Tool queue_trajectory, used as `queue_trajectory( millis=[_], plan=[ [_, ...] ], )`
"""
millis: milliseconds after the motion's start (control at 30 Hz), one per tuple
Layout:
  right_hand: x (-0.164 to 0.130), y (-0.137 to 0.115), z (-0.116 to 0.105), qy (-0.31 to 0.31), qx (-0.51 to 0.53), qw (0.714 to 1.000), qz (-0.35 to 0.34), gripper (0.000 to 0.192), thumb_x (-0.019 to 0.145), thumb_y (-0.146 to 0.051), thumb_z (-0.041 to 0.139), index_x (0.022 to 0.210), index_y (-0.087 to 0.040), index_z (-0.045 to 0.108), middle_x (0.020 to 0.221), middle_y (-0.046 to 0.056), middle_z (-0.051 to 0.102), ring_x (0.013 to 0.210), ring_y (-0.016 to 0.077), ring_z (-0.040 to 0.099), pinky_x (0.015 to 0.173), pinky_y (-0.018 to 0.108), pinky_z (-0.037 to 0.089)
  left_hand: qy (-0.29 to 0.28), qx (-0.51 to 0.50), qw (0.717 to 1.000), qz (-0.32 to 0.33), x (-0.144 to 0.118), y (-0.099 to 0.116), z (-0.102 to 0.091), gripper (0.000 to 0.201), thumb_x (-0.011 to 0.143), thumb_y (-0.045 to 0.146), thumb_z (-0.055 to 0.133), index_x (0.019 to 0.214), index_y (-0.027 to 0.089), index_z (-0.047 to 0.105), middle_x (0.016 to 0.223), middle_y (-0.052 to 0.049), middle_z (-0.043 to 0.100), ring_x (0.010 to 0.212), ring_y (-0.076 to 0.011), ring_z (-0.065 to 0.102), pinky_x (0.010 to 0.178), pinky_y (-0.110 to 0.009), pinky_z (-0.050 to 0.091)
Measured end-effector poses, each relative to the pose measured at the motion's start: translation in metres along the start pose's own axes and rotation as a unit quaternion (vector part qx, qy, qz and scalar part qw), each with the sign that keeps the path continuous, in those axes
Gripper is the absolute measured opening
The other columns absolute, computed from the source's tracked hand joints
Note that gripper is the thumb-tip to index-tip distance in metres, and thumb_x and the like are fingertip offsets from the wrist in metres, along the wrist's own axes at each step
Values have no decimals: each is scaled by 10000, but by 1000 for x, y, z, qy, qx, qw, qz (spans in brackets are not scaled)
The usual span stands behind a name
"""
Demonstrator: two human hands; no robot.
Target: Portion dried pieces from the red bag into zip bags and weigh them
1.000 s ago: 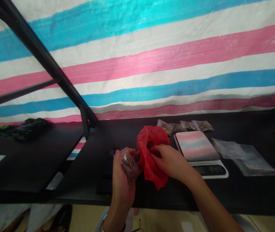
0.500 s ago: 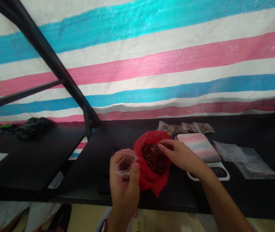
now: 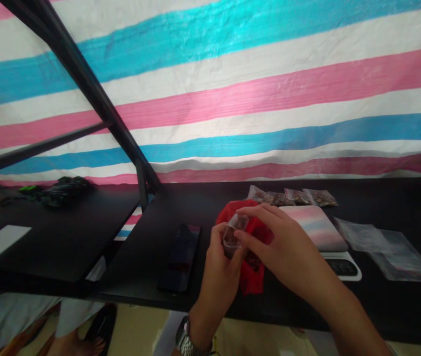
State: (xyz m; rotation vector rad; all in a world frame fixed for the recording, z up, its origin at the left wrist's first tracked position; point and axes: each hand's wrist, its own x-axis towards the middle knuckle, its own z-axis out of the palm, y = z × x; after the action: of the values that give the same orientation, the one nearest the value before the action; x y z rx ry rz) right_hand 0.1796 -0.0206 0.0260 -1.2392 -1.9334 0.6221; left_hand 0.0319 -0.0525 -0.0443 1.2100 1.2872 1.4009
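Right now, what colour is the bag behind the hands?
Red; the bag shows in the head view, partly covered by both hands.

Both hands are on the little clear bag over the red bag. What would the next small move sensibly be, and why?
Probably dropping what the right hand carries into the clear bag. The left hand holds it mouth-up above the red bag, the right fingertips sit at its opening, and it looks only partly filled. The scale beside them is bare, so weighing likely comes after.
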Motion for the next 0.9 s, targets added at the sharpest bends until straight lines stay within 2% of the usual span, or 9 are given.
queue_trajectory(
  millis=[100, 167, 267, 467, 600, 700, 767, 833, 900],
  plan=[
    [-1, -2, 1, -7, -27, 999, -43, 296, 903, -208, 772, 1184, -301, 774, 1273, 45, 781, 1244, 292, 678, 1132, 463, 497, -10, 9, 1000, 7, 2, -1, 1, 298, 979, 343, 706, 1220, 233, 568, 1050, -29, 730, 868, -179, 676, 813, -296, 530],
    [-2, -1, 1, -2, -22, 999, -44, 300, 911, -215, 767, 1199, -301, 767, 1293, 44, 778, 1251, 290, 676, 1134, 471, 498, -8, 20, 1000, 13, 3, -2, 1, 295, 984, 335, 697, 1226, 230, 565, 1045, -26, 729, 862, -176, 674, 807, -292, 527],
    [-2, 4, 1, 10, 19, 1000, -12, 280, 932, -266, 740, 1210, -285, 765, 1283, 59, 785, 1203, 291, 703, 1084, 479, 529, -11, 29, 999, 25, 6, -2, 3, 311, 983, 378, 700, 1217, 229, 560, 1037, -23, 721, 863, -178, 680, 807, -298, 530],
    [1, 21, -1, 34, 85, 993, 80, 318, 981, -422, 666, 1240, -260, 752, 1082, 68, 827, 923, 250, 758, 850, 397, 579, -1, 45, 998, 48, 9, -5, 1, 340, 953, 361, 745, 1202, 241, 547, 1051, -9, 675, 913, -168, 664, 844, -297, 527],
    [1, 29, 1, -4, 52, 990, 128, 292, 997, -446, 656, 1189, -250, 755, 975, 69, 827, 861, 262, 763, 776, 380, 554, 14, 45, 994, 100, 10, -8, -5, 356, 975, 435, 752, 1195, 240, 551, 1026, -5, 648, 906, -157, 648, 843, -287, 527],
    [0, 32, 11, -71, -43, 987, 140, 216, 1006, -395, 672, 1138, -249, 760, 999, 81, 825, 915, 291, 768, 784, 385, 529, 34, 15, 985, 168, 13, -6, -10, 375, 1003, 527, 709, 1189, 243, 549, 1008, -8, 647, 895, -152, 651, 845, -285, 536],
    [1, 34, 19, -105, -119, 979, 130, 175, 1007, -344, 682, 1100, -221, 765, 1049, 110, 813, 960, 311, 759, 784, 387, 510, 26, -18, 979, 202, 14, -2, -13, 393, 1025, 586, 647, 1199, 252, 536, 968, -1, 650, 857, -150, 653, 820, -286, 545],
    [1, 35, 23, -108, -134, 978, 117, 165, 1015, -311, 674, 1094, -201, 768, 1114, 129, 794, 1010, 312, 744, 812, 390, 503, 17, -36, 979, 199, 12, 1, -14, 399, 1034, 602, 620, 1221, 261, 526, 939, 9, 640, 838, -146, 647, 807, -278, 548],
    [1, 34, 17, -84, -73, 989, 102, 166, 1026, -297, 656, 1107, -210, 772, 1150, 110, 785, 1039, 283, 730, 868, 385, 506, 25, -28, 985, 167, 9, 3, -13, 395, 1026, 557, 664, 1259, 275, 514, 967, 13, 621, 852, -134, 637, 810, -258, 543]
  ],
)
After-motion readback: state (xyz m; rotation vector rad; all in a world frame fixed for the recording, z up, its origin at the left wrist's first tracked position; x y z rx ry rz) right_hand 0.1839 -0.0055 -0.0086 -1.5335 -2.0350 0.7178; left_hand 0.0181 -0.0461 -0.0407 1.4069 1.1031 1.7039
